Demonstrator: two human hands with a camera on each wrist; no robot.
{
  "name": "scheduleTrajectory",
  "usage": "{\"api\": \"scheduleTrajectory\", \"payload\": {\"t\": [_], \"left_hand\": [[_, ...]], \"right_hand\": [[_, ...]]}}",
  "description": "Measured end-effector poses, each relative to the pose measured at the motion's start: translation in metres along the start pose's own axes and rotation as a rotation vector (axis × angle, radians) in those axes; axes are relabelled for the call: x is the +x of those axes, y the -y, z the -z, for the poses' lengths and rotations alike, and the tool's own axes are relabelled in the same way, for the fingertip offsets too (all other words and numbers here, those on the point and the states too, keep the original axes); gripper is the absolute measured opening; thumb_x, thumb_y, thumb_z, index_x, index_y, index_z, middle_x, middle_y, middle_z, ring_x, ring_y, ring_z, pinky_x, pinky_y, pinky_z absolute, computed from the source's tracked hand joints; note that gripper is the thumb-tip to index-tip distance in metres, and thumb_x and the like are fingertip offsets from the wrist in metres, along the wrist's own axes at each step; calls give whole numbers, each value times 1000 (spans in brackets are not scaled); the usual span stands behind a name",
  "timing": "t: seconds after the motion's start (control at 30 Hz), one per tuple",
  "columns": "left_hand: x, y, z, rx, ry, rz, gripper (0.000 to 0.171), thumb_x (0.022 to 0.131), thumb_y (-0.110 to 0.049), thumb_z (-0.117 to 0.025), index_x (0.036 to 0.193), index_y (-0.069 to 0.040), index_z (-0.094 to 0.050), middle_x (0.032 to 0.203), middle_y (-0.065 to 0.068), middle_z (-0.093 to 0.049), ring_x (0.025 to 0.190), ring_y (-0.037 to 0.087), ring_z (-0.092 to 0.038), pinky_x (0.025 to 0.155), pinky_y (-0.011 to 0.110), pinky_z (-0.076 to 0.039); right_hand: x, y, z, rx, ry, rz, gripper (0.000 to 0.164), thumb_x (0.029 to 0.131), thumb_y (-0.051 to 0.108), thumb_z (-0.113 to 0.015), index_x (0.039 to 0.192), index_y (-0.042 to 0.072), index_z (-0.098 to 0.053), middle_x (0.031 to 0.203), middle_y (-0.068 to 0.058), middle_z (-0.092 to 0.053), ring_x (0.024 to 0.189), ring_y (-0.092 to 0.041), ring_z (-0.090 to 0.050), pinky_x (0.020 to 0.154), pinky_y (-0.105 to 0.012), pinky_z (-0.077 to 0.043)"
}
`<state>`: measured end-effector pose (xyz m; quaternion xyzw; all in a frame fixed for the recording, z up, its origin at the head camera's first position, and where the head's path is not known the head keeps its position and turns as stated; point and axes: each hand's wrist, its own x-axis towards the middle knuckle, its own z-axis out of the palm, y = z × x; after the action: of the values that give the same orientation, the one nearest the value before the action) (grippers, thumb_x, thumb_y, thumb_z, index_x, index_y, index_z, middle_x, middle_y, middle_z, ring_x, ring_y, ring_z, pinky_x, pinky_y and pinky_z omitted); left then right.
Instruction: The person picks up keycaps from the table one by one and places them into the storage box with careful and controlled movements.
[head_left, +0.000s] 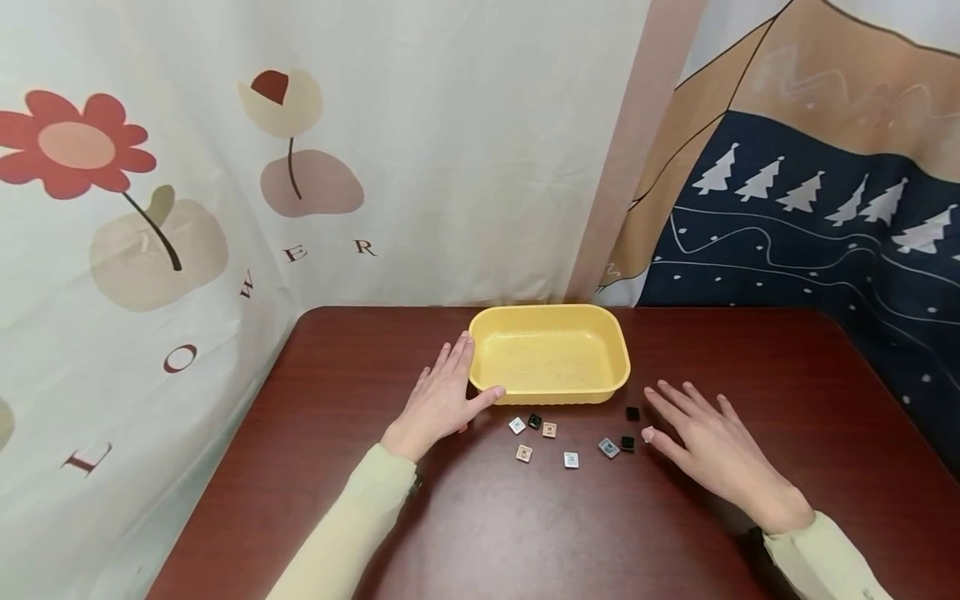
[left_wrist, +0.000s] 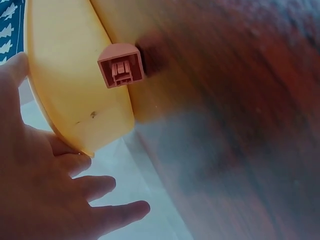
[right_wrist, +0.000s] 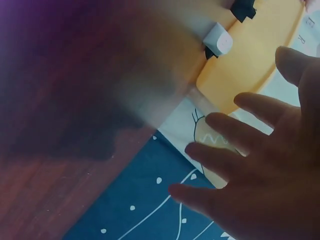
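A yellow plastic basin (head_left: 547, 396) stands at the table's far edge. My left hand (head_left: 437, 404) lies along its left side, fingers straight and spread, the thumb reaching over the near corner of the rim. Several small keycaps lie scattered before the basin, stems up: a white keycap (head_left: 517, 426), a beige keycap (head_left: 550, 430), a grey keycap (head_left: 608, 448) and a black keycap (head_left: 632, 413) among them. In the left wrist view, a reddish keycap (left_wrist: 120, 65) shows its hollow underside. To the right of the keycaps, my right hand (head_left: 712, 454) has its fingers spread, holding nothing.
The dark red-brown table (head_left: 600, 542) extends to both sides of the basin. Behind it hangs a pale curtain (head_left: 450, 167) with printed flowers and letters. A navy cloth (head_left: 787, 225) with white trees hangs at the right.
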<state>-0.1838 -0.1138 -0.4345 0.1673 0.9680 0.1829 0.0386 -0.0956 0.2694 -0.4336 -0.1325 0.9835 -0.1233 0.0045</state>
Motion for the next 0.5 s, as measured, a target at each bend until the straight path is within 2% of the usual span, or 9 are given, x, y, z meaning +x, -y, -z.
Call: {"api": "scheduleTrajectory", "payload": {"t": [0.1,0.23,0.37,0.5], "left_hand": [[-1,0,1,-3,-3,1,104,95,-76,-48,167,-9,-13,174,4,-10,158,33,-17,117,65,-27],[-2,-1,1,-3,7,8,104,95,-76,-47,167,-10,-11,174,4,-9,158,32,-17,118,65,-26],[-2,-1,2,10,16,11,105,95,-78,-46,167,-10,-10,174,4,-8,158,32,-16,118,65,-26],[-1,-1,2,15,11,5,106,95,-78,-45,167,-9,-11,174,5,-9,158,33,-17,117,65,-27]], "right_hand": [[-3,1,-2,-1,15,9,67,101,50,-62,151,6,-54,155,-23,-48,141,-51,-43,108,-77,-28],[-6,1,-6,0,-8,46,62,98,41,-71,147,5,-58,149,-24,-54,133,-46,-54,103,-72,-40],[-9,2,-9,17,-43,89,56,94,34,-77,140,5,-64,140,-20,-62,122,-40,-64,95,-62,-51],[-9,3,-11,40,-48,116,47,94,30,-79,134,7,-70,131,-15,-68,113,-34,-69,88,-56,-56]]}}
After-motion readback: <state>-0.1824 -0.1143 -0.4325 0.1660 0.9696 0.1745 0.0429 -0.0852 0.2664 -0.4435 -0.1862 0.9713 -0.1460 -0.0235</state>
